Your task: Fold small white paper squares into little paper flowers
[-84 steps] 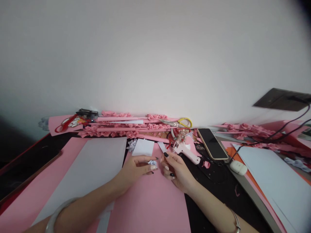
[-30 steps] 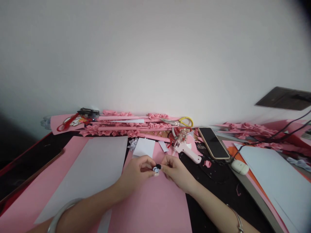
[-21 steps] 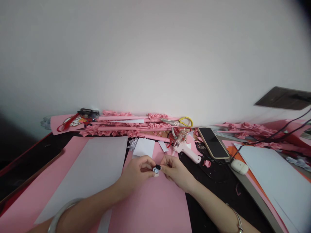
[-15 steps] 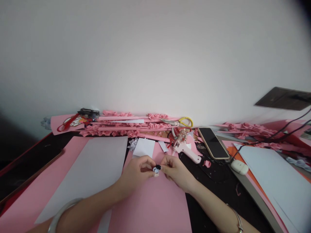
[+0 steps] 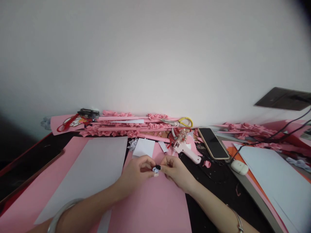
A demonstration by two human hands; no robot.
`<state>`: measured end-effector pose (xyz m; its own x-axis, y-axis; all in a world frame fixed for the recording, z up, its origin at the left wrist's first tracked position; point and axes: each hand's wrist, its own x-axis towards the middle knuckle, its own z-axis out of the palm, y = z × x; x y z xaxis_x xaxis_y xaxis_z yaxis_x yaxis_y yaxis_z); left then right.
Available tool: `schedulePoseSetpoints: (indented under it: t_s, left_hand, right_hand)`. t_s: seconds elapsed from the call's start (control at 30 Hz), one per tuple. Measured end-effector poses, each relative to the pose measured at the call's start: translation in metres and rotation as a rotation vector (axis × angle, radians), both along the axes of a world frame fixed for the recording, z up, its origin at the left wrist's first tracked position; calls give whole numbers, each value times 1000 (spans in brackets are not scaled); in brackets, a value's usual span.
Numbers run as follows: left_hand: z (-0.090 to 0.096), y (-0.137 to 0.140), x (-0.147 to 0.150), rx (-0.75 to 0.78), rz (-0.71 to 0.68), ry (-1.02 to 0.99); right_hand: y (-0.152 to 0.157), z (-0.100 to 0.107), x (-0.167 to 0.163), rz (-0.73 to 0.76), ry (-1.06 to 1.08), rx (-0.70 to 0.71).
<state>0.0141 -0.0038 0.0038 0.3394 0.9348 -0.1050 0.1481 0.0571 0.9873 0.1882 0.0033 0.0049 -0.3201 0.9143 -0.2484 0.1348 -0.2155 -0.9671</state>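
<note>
My left hand point(image 5: 138, 171) pinches a small folded white paper flower point(image 5: 155, 170), too small to make out in detail. Against its right side presses the dark-nailed thumb of my right hand point(image 5: 179, 173), whose fingers are curled and closed on the same piece. Both hands hover over a large pink paper sheet point(image 5: 150, 204). Just beyond them lie white paper squares point(image 5: 143, 147) and a small white strip point(image 5: 163, 146). White paper flowers point(image 5: 132, 144) sit left of the squares.
A pale pink glue gun point(image 5: 187, 152) lies right of my hands, near a phone point(image 5: 213, 143) and a white earbud case point(image 5: 239, 167). Yellow-handled scissors point(image 5: 186, 122) rest on pink paper flower stems point(image 5: 116, 128) along the wall. White sheets point(image 5: 274, 174) are stacked right; a grey-white sheet point(image 5: 89, 171) lies left.
Almost nothing differs. My fingers have shifted very slightly around the white paper flower, and both hands keep their places.
</note>
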Motion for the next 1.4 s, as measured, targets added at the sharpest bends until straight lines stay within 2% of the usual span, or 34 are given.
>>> schedulePoseSetpoints:
  t_s: [0.33,0.83,1.13,1.4]
  left_hand:
    - [-2,0,-1,15,-29,-2]
    - [4,1,-2,4,-18,30]
    - [1,1,-2,1,-25,9]
    - [1,1,-2,-11,-25,-8]
  right_hand:
    - [-2,7,-1,1,-23,-38]
    - [0,0,0,9,55,-10]
    - [-2,3,0,50,47,-25]
    - [-1,0,0,30,48,-9]
